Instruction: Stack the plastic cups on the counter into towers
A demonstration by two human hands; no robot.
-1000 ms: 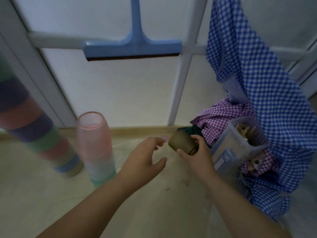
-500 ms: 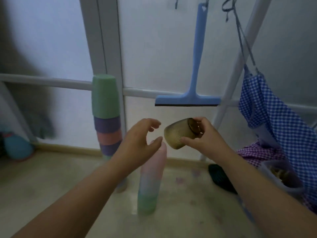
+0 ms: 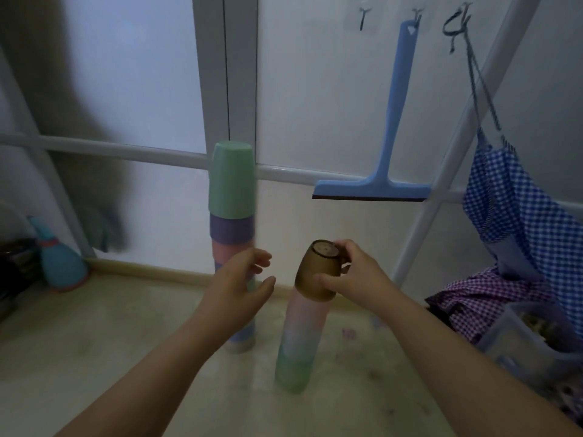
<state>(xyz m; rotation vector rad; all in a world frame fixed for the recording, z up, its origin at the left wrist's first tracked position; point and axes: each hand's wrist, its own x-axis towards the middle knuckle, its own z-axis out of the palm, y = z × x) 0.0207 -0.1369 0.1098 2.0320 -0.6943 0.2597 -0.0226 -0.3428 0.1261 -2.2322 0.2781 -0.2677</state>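
Tall tower (image 3: 232,197): opaque matte tapered cups, inverted; green top, purple, pink below.
Left hand (image 3: 236,287): grip open, empty.
Brown cup (image 3: 318,271): translucent, dimpled base up, tilted atop short tower (image 3: 299,335), seemingly touching.
Right hand (image 3: 356,279): grip closed around brown cup.
Squeegee (image 3: 383,171): blue plastic; no writing legible.

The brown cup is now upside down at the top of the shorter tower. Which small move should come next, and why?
Probably press the brown cup straight down until it seats, then let go. The right hand grips it upside down, already over the top of the pink-and-green tower, but tilted. The left hand hovers open beside it and could steady the tower.
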